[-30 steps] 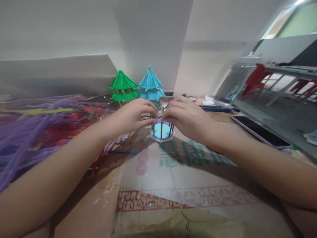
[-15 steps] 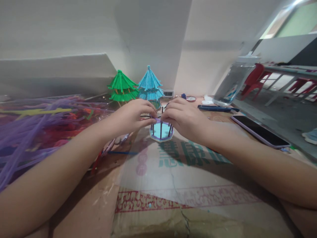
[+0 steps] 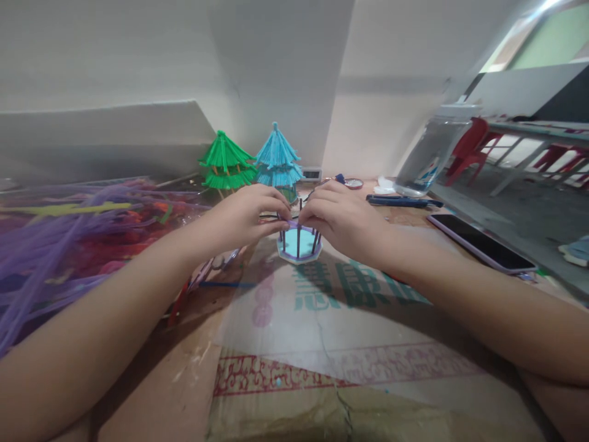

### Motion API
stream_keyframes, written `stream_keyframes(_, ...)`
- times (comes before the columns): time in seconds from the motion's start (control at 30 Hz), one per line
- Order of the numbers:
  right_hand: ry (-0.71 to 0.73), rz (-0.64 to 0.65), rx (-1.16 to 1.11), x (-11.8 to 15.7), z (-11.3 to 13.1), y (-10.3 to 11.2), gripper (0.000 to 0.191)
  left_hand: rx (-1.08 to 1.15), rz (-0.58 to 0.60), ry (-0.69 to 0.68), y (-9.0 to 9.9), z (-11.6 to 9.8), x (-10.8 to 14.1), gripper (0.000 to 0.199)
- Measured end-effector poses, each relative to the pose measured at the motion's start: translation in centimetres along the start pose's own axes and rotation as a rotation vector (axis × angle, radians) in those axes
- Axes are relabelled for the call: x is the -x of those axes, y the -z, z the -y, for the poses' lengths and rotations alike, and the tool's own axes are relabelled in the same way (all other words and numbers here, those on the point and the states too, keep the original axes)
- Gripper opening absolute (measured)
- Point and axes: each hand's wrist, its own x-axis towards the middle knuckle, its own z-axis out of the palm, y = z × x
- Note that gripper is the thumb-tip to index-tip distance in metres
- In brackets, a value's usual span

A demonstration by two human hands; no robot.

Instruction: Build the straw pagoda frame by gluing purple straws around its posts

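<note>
Here, in the head view, one octagonal frame [image 3: 299,253] stands on the printed cardboard [image 3: 276,334] over the bench [image 3: 156,380]. It has a flat pale-blue floor, purple edging and several thin dark posts; the hands cover some, so their full number cannot be told. The left hand [image 3: 262,213] narrows thumb and fingers on its upper left side. The right hand [image 3: 343,216] curls its fingers at the upper right side; its fingertips are partly hidden, so how far they close cannot be told.

Behind the frame are two fuzzy, pointed models, a green one [image 3: 226,164] and a light-blue one [image 3: 277,161], each with a two-tiered roof. One clear, smooth bottle [image 3: 430,153] with a white lid is behind and right of the frame; its contents are too unclear to tell. To the frame's right lie dark pens [image 3: 402,201] and one phone [image 3: 482,243] with a glossy black screen. Left of the frame spreads a blurred heap [image 3: 69,239] of fuzzy strips, purple, red and yellow.
</note>
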Motion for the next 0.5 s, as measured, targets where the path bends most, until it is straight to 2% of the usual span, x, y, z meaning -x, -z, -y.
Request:
stream_keyframes(0.1,-0.106,-0.03,-0.017,-0.2,0.3,1.2,0.004,0.002,0.003,0.002,0.1,0.0,0.0,0.021)
stream_keyframes(0.27,-0.237,-0.19,-0.07,0.6,0.7,3.3,0.011,0.021,-0.018,0.005,0.2,1.2,0.4,0.022)
stream_keyframes(0.4,-0.365,-0.183,-0.193,3.2,1.1,2.2,0.014,0.018,-0.004,0.044,0.5,2.3,1.0,0.026)
stream_keyframes(0.5,-0.43,-0.071,-0.278,5.1,1.4,0.3,0.018,0.007,0.072,0.08,1.5,1.7,1.2,0.031)
